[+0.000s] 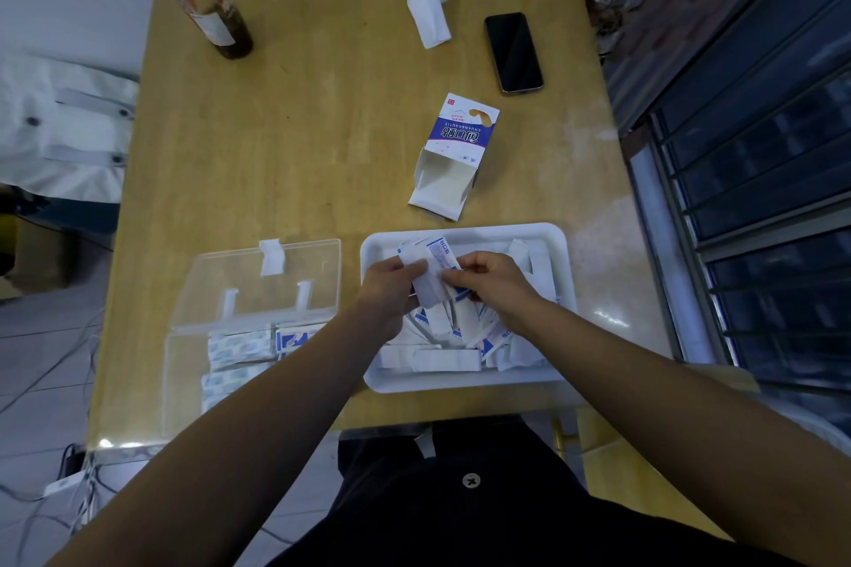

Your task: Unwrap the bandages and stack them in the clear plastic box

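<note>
- Both forearms reach in from the near edge and meet over the white tray (559,244), hands close together above its middle.
- The left hand (389,290) is curled, thumb and fingers pinching the left edge of a wrapped bandage (433,274); the right hand (488,285) pinches its right side, fingers bent inward. Both hands are closed on this one white and blue wrapper, held just above the tray.
- The tray sits at the near right of the tabletop (299,143) and holds a loose heap of wrappers and strips (460,336), partly hidden under the hands.
- The clear plastic box (184,364) lies to the left of the tray, lid (276,281) open and tipped toward the far side; bandages (239,348) are stacked inside, and the left forearm crosses over its near right corner.
- Just beyond the tray lies an opened bandage carton (453,152), its open end facing the tray.
- Farther off: a dark phone (513,52) at the far right, a crumpled white tissue (426,2) near the far edge, and a glass with dark liquid and a red straw (209,9) at the far left.
</note>
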Motion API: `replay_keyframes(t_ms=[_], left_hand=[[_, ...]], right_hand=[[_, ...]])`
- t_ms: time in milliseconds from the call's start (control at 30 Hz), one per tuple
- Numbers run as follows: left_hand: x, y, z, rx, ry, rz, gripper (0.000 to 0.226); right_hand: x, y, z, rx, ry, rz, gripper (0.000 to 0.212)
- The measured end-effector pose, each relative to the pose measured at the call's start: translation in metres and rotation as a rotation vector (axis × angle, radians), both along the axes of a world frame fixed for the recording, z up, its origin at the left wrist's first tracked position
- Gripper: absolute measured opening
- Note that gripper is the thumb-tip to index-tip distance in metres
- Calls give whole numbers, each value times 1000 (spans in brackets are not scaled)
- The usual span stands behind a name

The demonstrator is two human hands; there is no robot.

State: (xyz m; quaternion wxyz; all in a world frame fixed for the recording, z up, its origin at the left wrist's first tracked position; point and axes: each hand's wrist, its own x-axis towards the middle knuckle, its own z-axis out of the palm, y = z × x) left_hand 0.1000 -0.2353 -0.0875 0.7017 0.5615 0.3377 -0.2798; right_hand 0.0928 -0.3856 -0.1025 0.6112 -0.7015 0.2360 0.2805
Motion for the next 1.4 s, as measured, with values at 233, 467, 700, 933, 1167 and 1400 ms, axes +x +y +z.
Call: replay_keyframes(t_ms=[233, 467, 700, 933, 1167, 1400], left_hand=[[-2, 2, -4, 48, -23, 3, 19], [1, 1, 0, 25, 56, 68, 12], [-3, 9, -13, 247, 72, -61, 16], [-7, 24, -26, 530, 2, -260, 32], [-3, 18, -6, 561, -97, -196, 21], [-11, 1, 3, 118, -35, -28, 16]], right_hand=[[-2, 2, -1, 80, -1, 30, 14], [-1, 1, -2, 44, 0, 29, 18], [-3, -6, -8, -125, 25, 115, 24], [-8, -9, -12, -425, -92, 245, 14], [0, -7, 3, -84, -43, 42, 22], [-5, 20, 5, -47, -16, 140, 29]])
